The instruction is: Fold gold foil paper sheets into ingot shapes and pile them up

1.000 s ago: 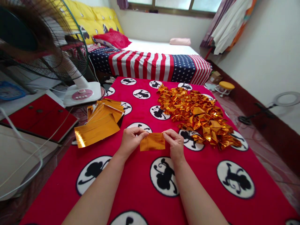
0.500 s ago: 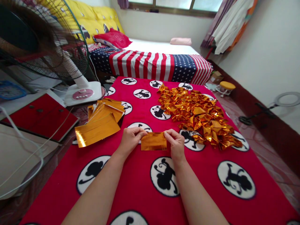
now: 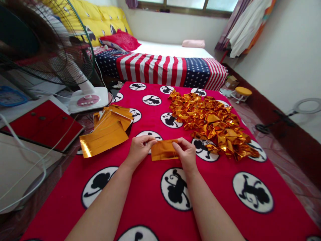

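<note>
A small folded sheet of gold foil paper (image 3: 163,150) is held just above a red blanket (image 3: 218,187) printed with black figures in white circles. My left hand (image 3: 139,150) pinches the sheet's left end. My right hand (image 3: 186,154) pinches its right end, thumb over the top edge. To the left lies a fanned stack of flat gold sheets (image 3: 107,134). Beyond my right hand spreads a heap of folded gold paper pieces (image 3: 213,122).
A standing fan (image 3: 50,43) with its white base (image 3: 87,102) is at the left, beside a red flat case (image 3: 42,124) and white cables. A bed with a stars-and-stripes cover (image 3: 163,68) is behind. A yellow stool (image 3: 242,92) and a ring light (image 3: 306,107) stand at the right.
My right hand has slid a little leftward along the gold sheet, which looks narrower now. My left hand has hardly moved.
</note>
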{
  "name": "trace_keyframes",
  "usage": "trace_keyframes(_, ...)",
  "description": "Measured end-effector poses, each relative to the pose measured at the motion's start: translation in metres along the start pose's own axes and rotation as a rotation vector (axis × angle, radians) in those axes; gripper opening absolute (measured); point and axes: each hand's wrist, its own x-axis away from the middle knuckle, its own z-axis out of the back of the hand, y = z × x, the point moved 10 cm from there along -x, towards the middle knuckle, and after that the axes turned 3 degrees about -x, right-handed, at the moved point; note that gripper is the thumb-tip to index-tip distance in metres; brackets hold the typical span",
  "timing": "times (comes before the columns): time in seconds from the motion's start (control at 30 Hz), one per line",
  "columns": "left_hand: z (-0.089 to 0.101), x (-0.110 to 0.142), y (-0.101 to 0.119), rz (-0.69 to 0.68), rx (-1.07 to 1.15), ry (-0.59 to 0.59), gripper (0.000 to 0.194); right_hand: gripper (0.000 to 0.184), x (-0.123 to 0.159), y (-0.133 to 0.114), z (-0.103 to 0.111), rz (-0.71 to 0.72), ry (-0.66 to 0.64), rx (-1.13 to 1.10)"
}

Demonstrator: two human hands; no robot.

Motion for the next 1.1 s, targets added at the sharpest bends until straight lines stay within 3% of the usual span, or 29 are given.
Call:
trace_keyframes(0.3, -0.003, 0.0, 0.001, 0.004, 0.05, 0.002, 0.013, 0.015, -0.001, -0.003, 0.006, 0.056, 0.058, -0.009)
trace_keyframes(0.57, -0.001, 0.0, -0.007, 0.081, 0.187, 0.032, 0.009, 0.014, 0.001, 0.001, -0.007, -0.01, -0.06, -0.053)
trace_keyframes(0.77, -0.017, 0.002, -0.013, 0.144, 0.288, -0.064, 0.016, 0.018, 0.002, 0.011, -0.006, -0.095, -0.029, -0.109)
trace_keyframes(0.93, -0.028, 0.005, 0.0, 0.133, 0.353, -0.123, 0.029, 0.02, 0.004, 0.011, -0.011, -0.089, -0.073, -0.044)
trace_keyframes(1.1, -0.032, 0.005, 0.007, 0.112, 0.304, -0.156, 0.029, 0.022, 0.006, 0.004, -0.016, -0.055, -0.111, 0.029)
